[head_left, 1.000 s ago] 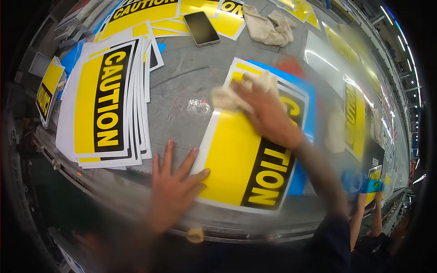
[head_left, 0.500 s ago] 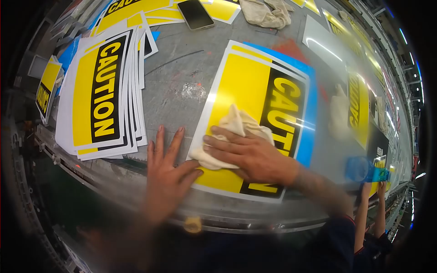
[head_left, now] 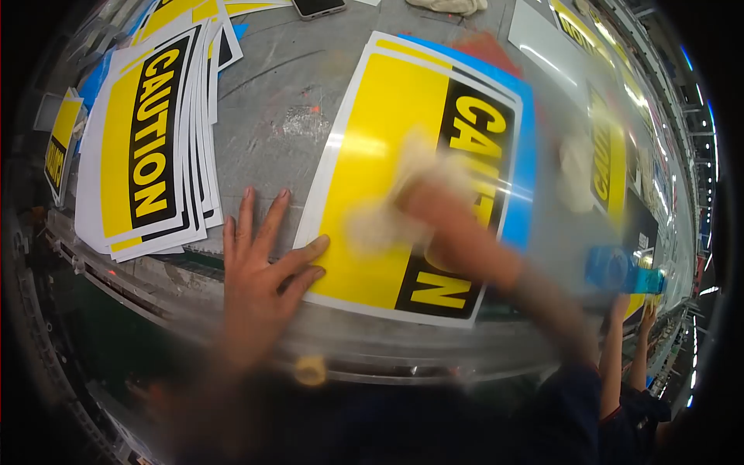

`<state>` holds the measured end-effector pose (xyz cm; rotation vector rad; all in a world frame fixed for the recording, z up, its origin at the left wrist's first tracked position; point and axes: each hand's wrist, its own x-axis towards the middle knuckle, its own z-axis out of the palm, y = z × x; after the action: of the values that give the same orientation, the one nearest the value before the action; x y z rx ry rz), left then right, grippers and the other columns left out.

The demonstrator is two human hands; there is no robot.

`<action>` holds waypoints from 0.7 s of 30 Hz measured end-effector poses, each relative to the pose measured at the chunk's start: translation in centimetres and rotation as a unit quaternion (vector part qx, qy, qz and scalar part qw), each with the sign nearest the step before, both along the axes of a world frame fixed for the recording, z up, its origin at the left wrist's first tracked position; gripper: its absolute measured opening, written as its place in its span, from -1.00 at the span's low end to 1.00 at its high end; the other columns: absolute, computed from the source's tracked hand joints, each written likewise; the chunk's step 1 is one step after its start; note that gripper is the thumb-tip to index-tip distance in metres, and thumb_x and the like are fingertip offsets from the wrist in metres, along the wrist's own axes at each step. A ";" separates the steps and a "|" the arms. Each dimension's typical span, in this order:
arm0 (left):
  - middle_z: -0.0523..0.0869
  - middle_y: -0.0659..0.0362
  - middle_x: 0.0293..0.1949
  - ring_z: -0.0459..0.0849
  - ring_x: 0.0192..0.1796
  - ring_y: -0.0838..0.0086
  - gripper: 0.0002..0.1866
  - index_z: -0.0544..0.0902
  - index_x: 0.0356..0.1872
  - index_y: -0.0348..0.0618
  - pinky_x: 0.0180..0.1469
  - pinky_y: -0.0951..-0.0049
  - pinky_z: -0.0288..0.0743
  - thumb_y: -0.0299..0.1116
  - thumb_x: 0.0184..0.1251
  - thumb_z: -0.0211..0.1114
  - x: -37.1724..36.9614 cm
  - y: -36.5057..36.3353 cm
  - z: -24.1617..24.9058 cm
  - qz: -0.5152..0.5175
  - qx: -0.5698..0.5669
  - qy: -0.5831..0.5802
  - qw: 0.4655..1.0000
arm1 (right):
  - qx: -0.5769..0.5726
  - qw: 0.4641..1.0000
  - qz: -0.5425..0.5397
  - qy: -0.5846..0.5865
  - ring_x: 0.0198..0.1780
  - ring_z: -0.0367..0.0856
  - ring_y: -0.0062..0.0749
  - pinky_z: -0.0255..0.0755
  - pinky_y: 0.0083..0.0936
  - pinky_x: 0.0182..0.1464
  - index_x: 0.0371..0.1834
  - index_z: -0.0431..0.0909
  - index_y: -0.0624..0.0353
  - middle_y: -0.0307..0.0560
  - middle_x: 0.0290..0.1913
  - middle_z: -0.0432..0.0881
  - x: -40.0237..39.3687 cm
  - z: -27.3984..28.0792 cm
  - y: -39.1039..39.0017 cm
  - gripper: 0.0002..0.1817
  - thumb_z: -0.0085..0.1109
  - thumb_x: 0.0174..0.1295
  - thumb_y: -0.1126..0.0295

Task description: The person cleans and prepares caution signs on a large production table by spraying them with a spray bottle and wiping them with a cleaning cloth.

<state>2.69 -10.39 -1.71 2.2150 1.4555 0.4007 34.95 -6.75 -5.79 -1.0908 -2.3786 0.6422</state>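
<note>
A yellow and black CAUTION sign (head_left: 372, 116) lies on a stack of similar sheets, with a blue sheet (head_left: 523, 147) showing along its far right side. My right hand (head_left: 446, 209), smeared by motion, presses a whitish cloth (head_left: 376, 223) onto the middle of the sign. To the left, my left hand (head_left: 263, 267) rests with fingers spread. Its thumb touches the sign's near left edge, while the other fingertips are on the grey table (head_left: 263, 124).
Another stack of CAUTION signs (head_left: 147, 139) sits at the left. A phone (head_left: 318, 6) and a crumpled cloth (head_left: 451, 5) lie at the back. A blue bottle (head_left: 612, 267) stands at the right, near a co-worker's hands (head_left: 632, 310) and more signs (head_left: 608, 151).
The view has shifted, so the table's contents sit higher and further left. My right hand has swept the cloth across the sign and is now blurred. My left thumb stays at the sign's edge.
</note>
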 end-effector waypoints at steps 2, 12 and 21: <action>0.34 0.00 0.78 -0.03 0.87 -0.17 -0.58 0.93 0.20 0.25 0.78 -0.48 -0.23 -0.36 0.33 0.64 -0.1 -0.1 0.1 -0.003 -0.013 0.005 1.000 | -0.051 0.984 0.172 0.020 0.32 0.66 -0.03 0.52 -0.15 0.49 0.30 0.70 0.12 0.02 0.20 0.74 -0.3 1.9 -0.3 -0.41 0.39 0.15 0.75; 0.36 -0.01 0.77 0.01 0.87 -0.15 -0.59 0.93 0.21 0.20 0.81 -0.38 -0.23 -0.37 0.34 0.62 -0.1 -0.6 -0.2 0.002 -0.007 0.001 1.000 | -0.113 0.992 0.002 0.048 0.28 0.70 -0.09 0.54 -0.21 0.41 0.14 0.70 0.13 0.01 0.12 0.74 -0.1 -0.9 -0.1 -0.62 0.37 0.25 0.64; 0.28 0.05 0.82 -0.08 0.89 -0.12 -0.57 0.91 0.27 0.23 0.82 -0.36 -0.40 -0.50 0.54 0.36 -0.9 -0.5 -0.4 -0.006 -0.032 -0.021 0.999 | -0.015 0.998 0.058 -0.005 0.25 0.64 -0.01 0.53 -0.13 0.37 0.07 0.72 0.13 -0.06 0.09 0.71 -2.7 3.2 0.5 -0.55 0.40 0.06 0.69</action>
<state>1.82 -10.85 -2.12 2.1521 1.4126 0.3877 32.23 -6.20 -2.63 -0.9765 -2.4612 0.7162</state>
